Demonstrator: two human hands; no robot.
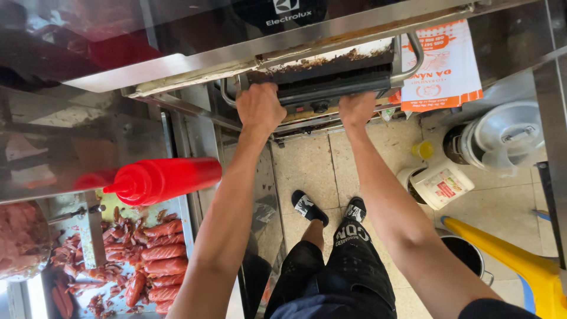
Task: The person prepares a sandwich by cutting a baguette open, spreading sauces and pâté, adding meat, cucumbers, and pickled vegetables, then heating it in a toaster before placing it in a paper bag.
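**Op:** Both hands on the grill. Left hand (260,108) closed over the front left edge of the contact grill (331,77), fingers wrapped under the lip. Right hand (356,108) clamped the same way on the front right edge. Two-point hold either side of centre, so I judge the load is split evenly and it won't tip.

**Eng:** Where does it sit?

**Op:** Low, under the steel counter edge (248,56), above the tiled floor (307,171), ahead of my feet. Arms fully stretched down.

**Eng:** Orientation?

**Op:** Long axis runs left-right across the view, level with the counter edge. Ribbed plates closed, crumbs on top. Control knob faces me; the wire handle (413,59) loops round the right end.

**Eng:** Around it, left to right?

**Op:** Tray of sausages (159,260) bottom left, red squeeze bottle (162,179) lying on its side above them, nozzle pointing left. Right of the grill: orange-and-white paper bag (446,65), white jug (440,183), metal pot with lid (502,136), yellow plastic piece (520,266).
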